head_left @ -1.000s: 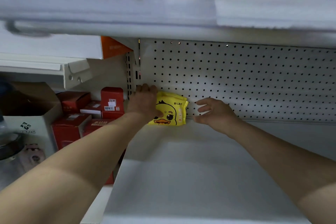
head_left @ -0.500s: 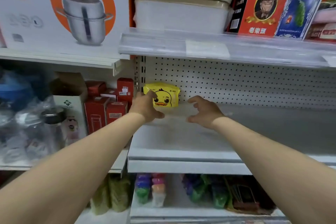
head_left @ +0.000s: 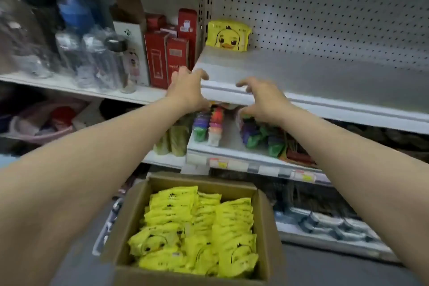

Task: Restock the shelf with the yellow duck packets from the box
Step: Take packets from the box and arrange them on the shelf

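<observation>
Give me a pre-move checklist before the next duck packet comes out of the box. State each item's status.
1. Both hands free: ok. The left hand and right hand hold nothing, fingers spread open.
2. Stock in the cardboard box: ok. Many yellow packets fill it, top open.
3. Placed duck packet stable: ok. It stands upright against the pegboard at the left back corner.
4. Room on the shelf: ok. Bare surface lies right of and in front of that packet.
5. Path down to the box: ok. Nothing lies between the hands and its opening.
6. Packets undamaged: cannot tell, too blurred.
</observation>
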Tool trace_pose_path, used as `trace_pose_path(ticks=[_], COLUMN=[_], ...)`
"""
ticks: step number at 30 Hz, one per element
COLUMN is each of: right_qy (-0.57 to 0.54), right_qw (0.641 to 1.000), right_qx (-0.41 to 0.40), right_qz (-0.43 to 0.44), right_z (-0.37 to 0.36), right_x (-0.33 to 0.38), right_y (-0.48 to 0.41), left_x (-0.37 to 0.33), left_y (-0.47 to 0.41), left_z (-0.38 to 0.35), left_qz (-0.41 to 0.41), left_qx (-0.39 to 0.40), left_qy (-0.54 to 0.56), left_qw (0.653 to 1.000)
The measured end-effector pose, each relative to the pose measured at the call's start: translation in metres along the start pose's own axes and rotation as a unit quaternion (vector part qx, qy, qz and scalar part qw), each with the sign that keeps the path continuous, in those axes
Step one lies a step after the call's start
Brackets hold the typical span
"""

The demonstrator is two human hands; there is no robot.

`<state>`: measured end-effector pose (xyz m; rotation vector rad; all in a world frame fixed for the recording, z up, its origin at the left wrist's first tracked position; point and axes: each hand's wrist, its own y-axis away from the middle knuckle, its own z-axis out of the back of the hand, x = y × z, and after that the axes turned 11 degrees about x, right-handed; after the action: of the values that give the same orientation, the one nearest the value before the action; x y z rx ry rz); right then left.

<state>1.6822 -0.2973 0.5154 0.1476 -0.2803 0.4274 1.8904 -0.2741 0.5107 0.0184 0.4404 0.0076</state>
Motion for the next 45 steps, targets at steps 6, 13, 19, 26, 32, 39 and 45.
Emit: trace_pose_path(ticks=[6, 13, 19, 26, 32, 39, 45], right_qy=[0.016, -0.019, -0.058, -0.115, -0.154, -0.144, -0.088], right_qw=[0.998, 0.978, 0.944, 0.925, 0.919, 0.908, 0.911], right_qx=[0.063, 0.198, 0.305, 0.345, 0.357, 0.391, 0.397], right_qz=[0.007, -0.061, -0.113, -0.105, -0.064, -0.05, -0.065], right_z=[-0.087, -0.199, -0.288, -0.343, -0.372, -0.402, -0.412], right_x=[-0.013, -0.04, -0.05, -0.024, 0.01, 0.031, 0.037], right_y=[0.037, 0.07, 0.084, 0.053, 0.006, -0.022, -0.029], left_x=[0.029, 0.084, 0.149, 0.216, 0.245, 0.262, 0.272], left_y=[0.051, 0.099, 0.129, 0.141, 0.139, 0.141, 0.145], left_z=[-0.083, -0.187, -0.248, -0.271, -0.292, -0.305, -0.315], left_qz=[0.025, 0.07, 0.145, 0.213, 0.227, 0.272, 0.253], left_qx=[0.051, 0.177, 0.271, 0.292, 0.296, 0.249, 0.327], left_qy=[0.009, 0.048, 0.082, 0.089, 0.108, 0.143, 0.142], left_qw=[0.998, 0.98, 0.948, 0.928, 0.922, 0.918, 0.899])
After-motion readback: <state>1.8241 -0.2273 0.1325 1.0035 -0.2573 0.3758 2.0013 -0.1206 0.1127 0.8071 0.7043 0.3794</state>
